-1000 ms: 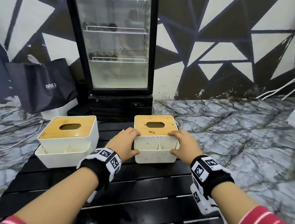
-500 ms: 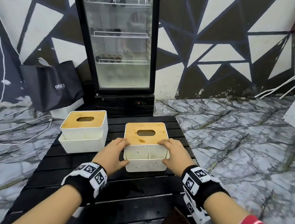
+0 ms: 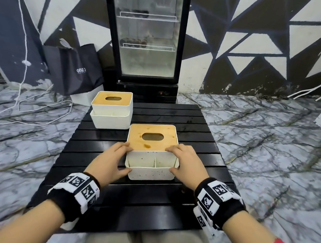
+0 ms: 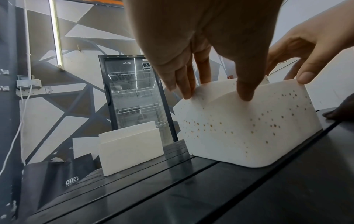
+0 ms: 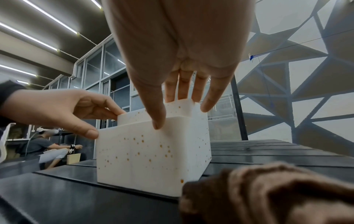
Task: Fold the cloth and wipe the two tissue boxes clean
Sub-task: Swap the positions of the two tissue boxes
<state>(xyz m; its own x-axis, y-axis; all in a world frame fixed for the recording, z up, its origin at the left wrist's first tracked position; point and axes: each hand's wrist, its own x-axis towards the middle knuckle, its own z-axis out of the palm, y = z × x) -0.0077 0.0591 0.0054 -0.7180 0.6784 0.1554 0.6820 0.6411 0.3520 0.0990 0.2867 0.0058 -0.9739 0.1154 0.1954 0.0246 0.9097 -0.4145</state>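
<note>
The near tissue box (image 3: 151, 168), white with a wooden lid and brown speckles, stands mid-table on the black slatted table (image 3: 134, 203). My left hand (image 3: 124, 157) grips its left front corner, thumb on the front wall and fingers on the lid edge. My right hand (image 3: 178, 159) holds the right front corner the same way. In the left wrist view the speckled box (image 4: 249, 128) shows under my thumb. The second tissue box (image 3: 111, 117) stands at the table's far left and looks clean. A brown cloth (image 5: 268, 194) lies on the table under my right wrist, mostly hidden in the head view.
A glass-door fridge (image 3: 148, 38) stands behind the table, with a black bag (image 3: 75, 68) to its left. White cables (image 3: 28, 104) trail over the marble floor (image 3: 265, 144). A seated person (image 5: 47, 145) is far off to the left.
Both hands have slid the speckled box toward me, away from the second box. My head view has pulled back and now shows more of the table.
</note>
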